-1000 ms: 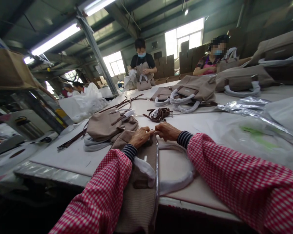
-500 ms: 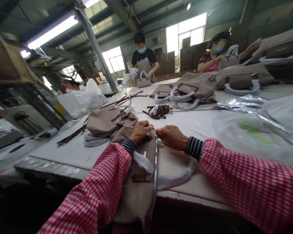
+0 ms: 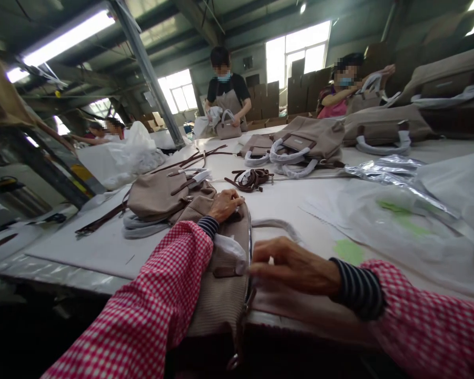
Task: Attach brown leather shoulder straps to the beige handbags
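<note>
A taupe ribbed bag (image 3: 217, 302) lies at the table's front edge, its near end reaching over the edge. Along its right side runs a metal zipper (image 3: 249, 237). My left hand (image 3: 226, 205) is closed on the far end of the bag, by the top of the zipper. Beside the zipper's lower part is my right hand (image 3: 296, 266), fingers curled and slightly blurred; whether it grips anything is unclear. A wrapped handle (image 3: 276, 225) shows beyond my right hand. A strap with a metal clip (image 3: 234, 360) hangs from the near end.
Another taupe bag (image 3: 154, 195) lies to the left. A coiled brown strap (image 3: 253, 179) and more bags (image 3: 316, 139) are farther back. Plastic wrapping (image 3: 395, 210) covers the right side. Two people (image 3: 227, 97) handle bags across the table; others are at far left.
My right hand has moved down along the zipper toward me, and the two zipper edges now look apart. My left hand stays at the far end. The camera view has shifted slightly.
</note>
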`<act>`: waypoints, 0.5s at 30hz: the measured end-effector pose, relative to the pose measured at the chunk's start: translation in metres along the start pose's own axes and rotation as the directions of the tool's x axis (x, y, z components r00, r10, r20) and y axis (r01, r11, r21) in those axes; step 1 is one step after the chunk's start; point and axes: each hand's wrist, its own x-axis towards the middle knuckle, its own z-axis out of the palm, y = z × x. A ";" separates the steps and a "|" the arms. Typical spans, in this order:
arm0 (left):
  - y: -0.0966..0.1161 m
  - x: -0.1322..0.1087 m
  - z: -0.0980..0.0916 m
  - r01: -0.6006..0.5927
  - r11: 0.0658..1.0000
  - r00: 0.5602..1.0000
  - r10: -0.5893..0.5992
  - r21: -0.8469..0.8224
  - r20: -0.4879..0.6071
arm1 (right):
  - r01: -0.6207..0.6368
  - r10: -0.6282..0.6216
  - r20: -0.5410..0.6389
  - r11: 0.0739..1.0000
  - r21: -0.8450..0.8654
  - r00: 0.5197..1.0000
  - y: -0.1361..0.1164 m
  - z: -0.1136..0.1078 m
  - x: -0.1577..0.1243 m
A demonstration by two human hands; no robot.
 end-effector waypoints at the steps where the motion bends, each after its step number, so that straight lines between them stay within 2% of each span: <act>1: 0.003 -0.004 -0.003 -0.025 0.999 1.000 0.025 0.023 -0.011 | -0.021 0.017 -0.053 0.998 -0.067 0.998 0.011 -0.003 0.007; 4: 0.019 -0.020 -0.020 -0.151 0.984 0.988 0.153 0.094 -0.015 | -0.067 0.032 -0.125 0.958 -0.279 0.992 0.038 -0.001 0.020; 6: 0.030 -0.036 -0.034 -0.305 0.944 0.951 0.294 0.129 0.096 | -0.031 -0.005 -0.116 0.951 -0.307 0.993 0.047 0.006 0.020; 7: 0.033 -0.045 -0.041 -0.403 0.904 0.905 0.372 0.139 0.205 | -0.006 -0.031 -0.113 0.950 -0.313 0.993 0.049 0.009 0.019; 9: 0.037 -0.064 -0.052 -0.581 0.800 0.767 0.478 0.148 0.427 | 0.026 -0.063 -0.100 0.942 -0.334 0.993 0.050 0.014 0.016; 10: 0.036 -0.073 -0.056 -0.643 0.749 0.704 0.500 0.156 0.504 | 0.034 -0.069 -0.089 0.937 -0.347 0.994 0.050 0.015 0.015; 11: 0.034 -0.081 -0.058 -0.681 0.712 0.666 0.506 0.170 0.548 | 0.039 -0.073 -0.080 0.932 -0.360 0.994 0.049 0.015 0.014; 12: 0.032 -0.088 -0.059 -0.695 0.694 0.658 0.506 0.191 0.558 | 0.041 -0.075 -0.076 0.927 -0.372 0.994 0.049 0.016 0.014; 15: 0.027 -0.097 -0.055 -0.710 0.651 0.670 0.508 0.267 0.542 | 0.028 -0.074 -0.101 0.918 -0.395 0.992 0.049 0.015 0.013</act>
